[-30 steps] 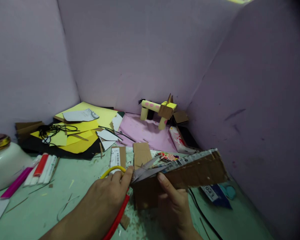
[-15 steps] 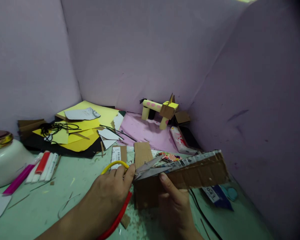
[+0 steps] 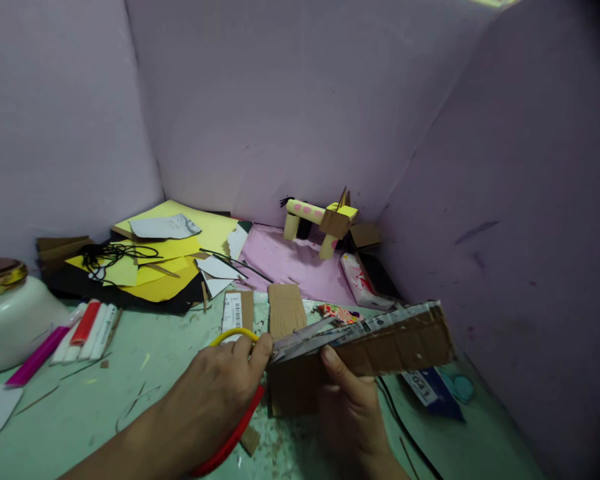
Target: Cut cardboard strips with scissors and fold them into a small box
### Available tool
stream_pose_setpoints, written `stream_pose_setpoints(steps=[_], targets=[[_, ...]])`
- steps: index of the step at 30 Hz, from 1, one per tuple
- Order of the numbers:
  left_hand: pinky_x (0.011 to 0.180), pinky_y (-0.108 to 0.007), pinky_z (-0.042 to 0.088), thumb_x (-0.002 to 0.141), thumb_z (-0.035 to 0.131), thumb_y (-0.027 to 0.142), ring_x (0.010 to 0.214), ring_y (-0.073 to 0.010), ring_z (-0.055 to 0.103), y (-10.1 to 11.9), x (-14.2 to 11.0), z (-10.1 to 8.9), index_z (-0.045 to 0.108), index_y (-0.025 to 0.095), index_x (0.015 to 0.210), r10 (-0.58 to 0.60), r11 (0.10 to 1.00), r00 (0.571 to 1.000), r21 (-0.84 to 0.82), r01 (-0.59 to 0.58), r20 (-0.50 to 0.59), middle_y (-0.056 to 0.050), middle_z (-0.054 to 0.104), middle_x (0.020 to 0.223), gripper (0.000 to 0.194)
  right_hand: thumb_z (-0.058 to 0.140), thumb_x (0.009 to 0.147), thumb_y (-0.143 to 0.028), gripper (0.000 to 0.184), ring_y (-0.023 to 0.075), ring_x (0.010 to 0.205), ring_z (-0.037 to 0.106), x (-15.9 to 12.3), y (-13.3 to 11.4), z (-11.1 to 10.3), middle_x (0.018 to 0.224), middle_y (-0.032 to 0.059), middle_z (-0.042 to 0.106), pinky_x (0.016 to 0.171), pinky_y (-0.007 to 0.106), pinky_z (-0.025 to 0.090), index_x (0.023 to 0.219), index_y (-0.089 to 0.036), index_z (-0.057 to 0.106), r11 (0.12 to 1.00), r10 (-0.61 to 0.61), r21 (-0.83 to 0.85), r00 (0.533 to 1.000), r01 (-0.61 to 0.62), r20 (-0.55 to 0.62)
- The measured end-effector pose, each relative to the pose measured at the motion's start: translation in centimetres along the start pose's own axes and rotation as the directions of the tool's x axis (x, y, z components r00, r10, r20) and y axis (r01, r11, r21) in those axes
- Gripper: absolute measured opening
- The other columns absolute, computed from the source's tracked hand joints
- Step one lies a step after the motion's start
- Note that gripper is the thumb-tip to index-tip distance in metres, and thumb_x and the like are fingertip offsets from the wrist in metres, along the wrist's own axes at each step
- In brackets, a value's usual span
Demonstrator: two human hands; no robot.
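My left hand (image 3: pixel 225 377) is closed around a pair of scissors (image 3: pixel 300 341) with one yellow and one red handle. Their blades, slightly apart, lie along the upper edge of a corrugated cardboard piece (image 3: pixel 400 347). That piece is brown on its near face, with a printed pale strip along its top edge. My right hand (image 3: pixel 353 403) grips it from below, the thumb pressed on the near face beside the blades. Below the blades hangs a shaded brown cardboard section (image 3: pixel 294 390); whether it belongs to the held piece I cannot tell.
A toy giraffe-like paper animal (image 3: pixel 313 217) stands on pink paper (image 3: pixel 265 257) at the back. Yellow sheets (image 3: pixel 180 277) and black cord (image 3: pixel 113 257) are piled on the left, near several markers (image 3: pixel 86 327). A cardboard strip (image 3: pixel 286 310) lies behind my hands.
The scissor blades have closed partway, the upper blade coming down toward the cardboard edge. My hands and the cardboard have barely shifted.
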State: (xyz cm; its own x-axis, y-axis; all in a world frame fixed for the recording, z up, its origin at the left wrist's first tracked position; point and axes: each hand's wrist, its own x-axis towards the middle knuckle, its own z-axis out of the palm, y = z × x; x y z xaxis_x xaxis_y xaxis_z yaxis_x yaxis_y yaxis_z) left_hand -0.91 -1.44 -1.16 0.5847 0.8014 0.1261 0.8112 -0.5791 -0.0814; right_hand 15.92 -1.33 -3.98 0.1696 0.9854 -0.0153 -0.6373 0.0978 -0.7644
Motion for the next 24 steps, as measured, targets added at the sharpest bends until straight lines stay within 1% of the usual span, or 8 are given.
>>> stream_pose_setpoints(steps=[5, 7, 12, 14, 18, 21, 24], targets=[[0.057, -0.035, 0.052, 0.077, 0.031, -0.002, 0.072, -0.0234, 0.061, 0.1, 0.1, -0.3, 0.042, 0.011, 0.124, -0.019, 1.000, 0.999, 0.005, 0.019, 0.051, -0.011, 0.060, 0.087, 0.050, 0.075, 0.066, -0.024, 0.047, 0.0252, 0.097, 0.065, -0.1, -0.1, 0.1, 0.094, 0.0020, 0.074, 0.094, 0.044, 0.044, 0.111, -0.026, 0.063, 0.999, 0.036, 0.013, 0.998, -0.035, -0.047], [0.059, -0.037, 0.051, 0.077, 0.030, -0.002, 0.074, -0.0239, 0.059, 0.1, 0.1, -0.2, 0.043, 0.011, 0.124, -0.035, 0.999, 0.998, -0.040, 0.037, 0.050, -0.011, 0.060, 0.088, 0.050, 0.075, 0.066, -0.025, 0.045, 0.0256, 0.095, 0.065, -0.2, -0.2, 0.2, 0.092, 0.0020, 0.074, 0.093, 0.044, 0.045, 0.109, -0.026, 0.065, 0.999, 0.043, 0.008, 0.998, -0.042, -0.045], [0.073, -0.042, 0.049, 0.075, 0.033, -0.002, 0.087, -0.0253, 0.056, -0.3, 0.0, 0.2, 0.044, 0.012, 0.123, -0.076, 0.974, 0.997, -0.213, 0.074, -0.001, -0.013, 0.057, 0.098, 0.051, 0.076, 0.063, -0.025, 0.044, 0.0267, 0.090, 0.067, -0.2, -0.6, 0.6, 0.092, 0.0030, 0.074, 0.087, 0.044, 0.048, 0.106, -0.027, 0.067, 1.000, 0.007, 0.004, 0.999, -0.007, -0.033], [0.073, -0.042, 0.049, 0.074, 0.032, -0.003, 0.087, -0.0250, 0.056, -0.4, -0.1, 0.2, 0.045, 0.013, 0.120, -0.084, 0.966, 0.996, -0.245, 0.085, 0.011, -0.012, 0.056, 0.098, 0.050, 0.077, 0.062, -0.024, 0.045, 0.0265, 0.089, 0.067, -0.1, -0.7, 0.6, 0.093, 0.0035, 0.074, 0.087, 0.044, 0.048, 0.106, -0.027, 0.067, 1.000, 0.013, 0.012, 1.000, -0.013, -0.019], [0.069, -0.038, 0.050, 0.076, 0.032, -0.004, 0.081, -0.0227, 0.058, -0.3, -0.2, -0.5, 0.046, 0.016, 0.118, -0.067, 0.971, 0.996, -0.227, 0.077, 0.051, -0.009, 0.057, 0.093, 0.048, 0.077, 0.061, -0.023, 0.047, 0.0273, 0.090, 0.067, 0.0, -0.7, 0.4, 0.094, 0.0046, 0.074, 0.087, 0.044, 0.048, 0.106, -0.026, 0.067, 0.999, 0.038, 0.022, 0.999, -0.038, 0.007], [0.065, -0.037, 0.050, 0.077, 0.032, -0.003, 0.077, -0.0231, 0.060, -0.2, -0.2, -1.0, 0.046, 0.016, 0.118, -0.052, 0.978, 0.994, -0.199, 0.070, 0.091, -0.008, 0.059, 0.092, 0.048, 0.077, 0.061, -0.023, 0.050, 0.0270, 0.093, 0.065, 0.0, -0.6, 0.2, 0.096, 0.0036, 0.073, 0.089, 0.045, 0.047, 0.110, -0.027, 0.064, 0.999, 0.032, 0.019, 0.999, -0.032, -0.025], [0.065, -0.038, 0.051, 0.074, 0.032, -0.004, 0.079, -0.0242, 0.061, -0.2, -0.2, -1.1, 0.045, 0.015, 0.120, -0.045, 0.979, 0.994, -0.191, 0.064, 0.103, -0.009, 0.060, 0.093, 0.052, 0.077, 0.061, -0.021, 0.052, 0.0263, 0.095, 0.065, 0.0, -0.5, 0.2, 0.097, 0.0023, 0.073, 0.090, 0.045, 0.046, 0.111, -0.028, 0.063, 0.999, 0.035, 0.023, 0.998, -0.034, -0.049]])
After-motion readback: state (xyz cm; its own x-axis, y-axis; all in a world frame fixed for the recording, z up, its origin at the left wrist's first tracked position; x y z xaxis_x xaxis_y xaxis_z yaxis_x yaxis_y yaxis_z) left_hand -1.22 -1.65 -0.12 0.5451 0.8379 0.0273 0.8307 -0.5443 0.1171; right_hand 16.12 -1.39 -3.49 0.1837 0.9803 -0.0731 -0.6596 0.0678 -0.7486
